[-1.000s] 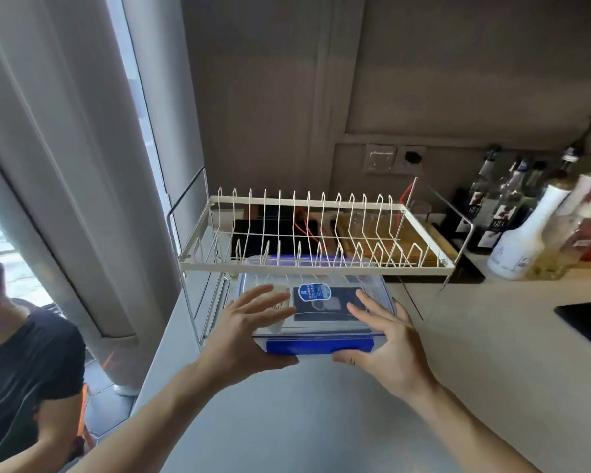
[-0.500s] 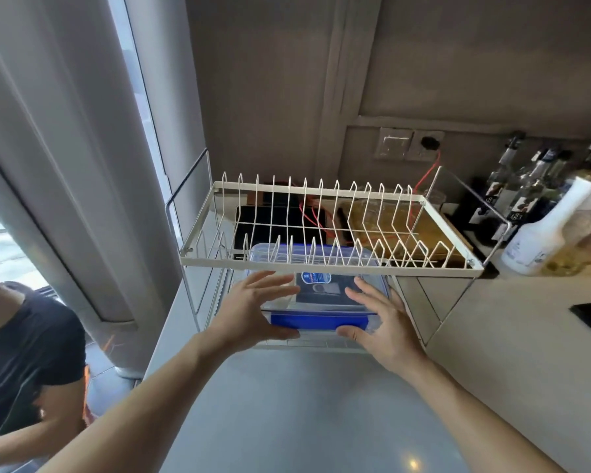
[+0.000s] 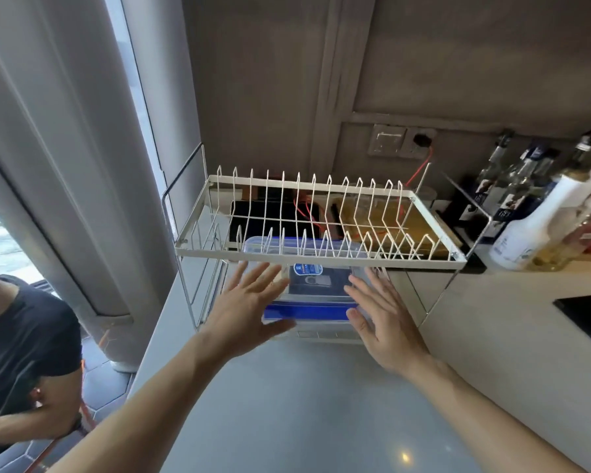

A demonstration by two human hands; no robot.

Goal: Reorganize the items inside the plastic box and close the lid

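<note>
The box [image 3: 321, 288] is see-through with a blue clasp [image 3: 307, 310] and a blue-and-white sticker [image 3: 307, 269]. The rack [image 3: 321, 257] above it is cream wire. The worktop [image 3: 304, 404] is pale grey and shiny. A red wire [image 3: 420, 172] hangs at the back edge. Near the right edge stands a white bottle [image 3: 533, 227] and lies a black slab [image 3: 585, 317]. The wall [image 3: 270, 80] is grey-brown.

Left hand [image 3: 244, 310] and right hand [image 3: 384, 317] forward (fingers straight, spread)
</note>
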